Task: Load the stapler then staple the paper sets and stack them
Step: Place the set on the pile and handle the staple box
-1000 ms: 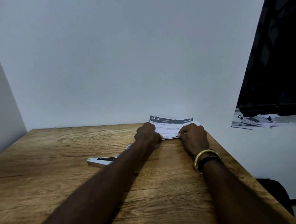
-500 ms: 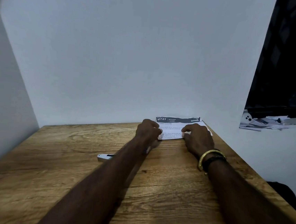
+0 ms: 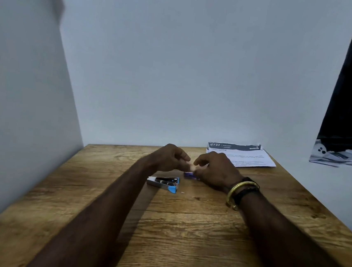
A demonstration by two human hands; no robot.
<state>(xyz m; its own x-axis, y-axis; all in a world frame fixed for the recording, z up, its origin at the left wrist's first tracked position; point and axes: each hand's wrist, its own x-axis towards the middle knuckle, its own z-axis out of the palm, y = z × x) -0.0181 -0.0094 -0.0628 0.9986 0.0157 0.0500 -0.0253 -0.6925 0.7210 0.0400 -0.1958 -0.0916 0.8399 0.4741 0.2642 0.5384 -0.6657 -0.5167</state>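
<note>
Head view: stapler (image 3: pixel 163 182) lies on the table (image 3: pixel 183 231), long axis left-right, just this side of the left hand (image 3: pixel 169 157), nearer it than the right hand (image 3: pixel 215 169); both grips curled, fingertips meeting over a purple box (image 3: pixel 190 175) (pinching anything? cannot tell).

Table (image 3: pixel 182 241) lies open toward six o'clock; stapler (image 3: pixel 163 183) blocks the centre, papers (image 3: pixel 245 156) one o'clock, by the wall (image 3: pixel 198 71).
</note>
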